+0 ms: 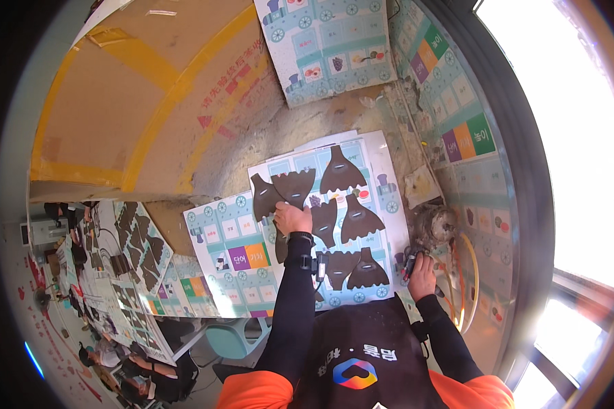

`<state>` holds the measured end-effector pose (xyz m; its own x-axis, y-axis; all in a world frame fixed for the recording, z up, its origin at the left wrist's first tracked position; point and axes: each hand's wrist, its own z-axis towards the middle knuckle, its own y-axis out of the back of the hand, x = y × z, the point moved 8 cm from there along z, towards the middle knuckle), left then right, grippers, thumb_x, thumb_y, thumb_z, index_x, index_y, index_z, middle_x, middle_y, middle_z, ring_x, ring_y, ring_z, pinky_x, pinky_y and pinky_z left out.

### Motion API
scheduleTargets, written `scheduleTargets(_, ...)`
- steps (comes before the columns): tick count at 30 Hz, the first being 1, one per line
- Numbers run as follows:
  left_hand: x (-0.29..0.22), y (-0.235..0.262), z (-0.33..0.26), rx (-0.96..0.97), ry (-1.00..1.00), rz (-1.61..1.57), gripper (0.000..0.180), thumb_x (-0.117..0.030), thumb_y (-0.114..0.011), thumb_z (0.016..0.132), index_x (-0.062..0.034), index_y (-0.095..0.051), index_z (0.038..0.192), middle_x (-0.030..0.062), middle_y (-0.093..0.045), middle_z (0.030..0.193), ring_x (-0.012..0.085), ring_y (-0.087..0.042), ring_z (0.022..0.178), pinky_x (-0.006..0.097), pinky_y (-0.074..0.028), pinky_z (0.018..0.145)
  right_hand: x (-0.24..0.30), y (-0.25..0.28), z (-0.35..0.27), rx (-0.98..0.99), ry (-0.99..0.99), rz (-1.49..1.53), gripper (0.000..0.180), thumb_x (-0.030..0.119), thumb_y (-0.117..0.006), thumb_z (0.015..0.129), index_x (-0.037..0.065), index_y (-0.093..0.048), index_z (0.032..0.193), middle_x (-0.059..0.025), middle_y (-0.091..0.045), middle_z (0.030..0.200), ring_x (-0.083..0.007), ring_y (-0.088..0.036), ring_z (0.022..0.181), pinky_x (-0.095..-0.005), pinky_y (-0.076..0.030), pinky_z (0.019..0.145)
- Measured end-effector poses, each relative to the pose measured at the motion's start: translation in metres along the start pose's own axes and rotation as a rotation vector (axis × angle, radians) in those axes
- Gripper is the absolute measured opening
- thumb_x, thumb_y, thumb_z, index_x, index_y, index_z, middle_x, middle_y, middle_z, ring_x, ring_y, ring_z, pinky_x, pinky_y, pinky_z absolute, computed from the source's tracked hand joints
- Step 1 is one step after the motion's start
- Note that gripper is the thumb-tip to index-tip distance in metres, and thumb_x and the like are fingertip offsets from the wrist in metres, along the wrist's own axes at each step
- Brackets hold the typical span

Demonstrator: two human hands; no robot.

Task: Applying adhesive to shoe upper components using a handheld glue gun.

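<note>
Dark brown flat fan-shaped pieces [342, 170], each with a narrow neck and a scalloped wide edge, lie in rows on a printed sheet [382, 146]. My left hand [293, 219] is closed at the narrow end of one such piece [295, 185], scalloped edge pointing away from me. That piece overlaps its left neighbour [264, 196]. Toward the right edge of the sheet, my right hand [423, 276] is wrapped around a small dark tool [408, 262]; its kind is too small to make out.
A large taped cardboard box [150, 88] stands at the far left. Beyond my right hand are a dusty grey lump [435, 225] and yellow and orange hoses [472, 273]. A window frame [525, 116] borders the right. Other people work at a table [147, 334] with more dark pieces.
</note>
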<state>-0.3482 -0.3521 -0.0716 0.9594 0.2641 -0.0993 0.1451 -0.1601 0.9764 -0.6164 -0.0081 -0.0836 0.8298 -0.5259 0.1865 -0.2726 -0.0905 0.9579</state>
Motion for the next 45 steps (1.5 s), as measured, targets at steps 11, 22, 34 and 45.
scheduleTargets(11, -0.034, 0.009, 0.013, 0.041, -0.235, -0.181, 0.06, -0.029, -0.084, 0.074, 0.0057, -0.054, 0.112, 0.0273, -0.068, 0.104, 0.0438, -0.067, 0.098, 0.047, -0.053, 0.087, 0.016, 0.025, -0.009, -0.113, 0.037, -0.057, 0.055, 0.006, -0.061, 0.078, -0.005, -0.047, 0.13, -0.0181, -0.051, 0.123, -0.0379, -0.05, 0.119, -0.0466, -0.045, 0.099)
scheduleTargets(22, 0.264, 0.021, -0.085, -0.023, -0.243, -0.294, 0.025, -0.014, -0.065, 0.085, -0.0035, -0.063, 0.108, 0.0158, -0.071, 0.1, 0.035, -0.07, 0.09, 0.044, -0.055, 0.08, 0.01, -0.091, -0.09, 0.301, -0.331, 0.723, 0.043, 0.017, -0.073, 0.081, -0.003, -0.057, 0.115, -0.0194, -0.067, 0.102, -0.0315, -0.069, 0.091, -0.041, -0.058, 0.078)
scheduleTargets(34, 0.484, -0.005, -0.211, 0.294, -0.014, -0.573, 0.03, -0.018, -0.07, 0.09, -0.0042, -0.062, 0.115, 0.0109, -0.072, 0.089, 0.0194, -0.069, 0.069, 0.034, -0.055, 0.064, 0.004, -0.11, -0.096, 0.268, -0.417, 1.54, 0.033, 0.002, -0.059, 0.098, 0.005, -0.057, 0.131, -0.0025, -0.063, 0.093, -0.0099, -0.059, 0.068, -0.0248, -0.054, 0.051)
scheduleTargets(45, 0.74, -0.106, -0.414, 0.596, 0.39, -0.422, 0.023, -0.026, -0.059, 0.087, -0.0075, -0.073, 0.086, 0.0065, -0.073, 0.075, 0.0217, -0.071, 0.071, 0.038, -0.056, 0.068, 0.059, -0.018, -0.166, 0.357, -0.126, 1.334, 0.028, 0.0, -0.05, 0.096, 0.002, -0.06, 0.122, -0.0009, -0.062, 0.086, -0.0073, -0.056, 0.064, -0.0222, -0.046, 0.048)
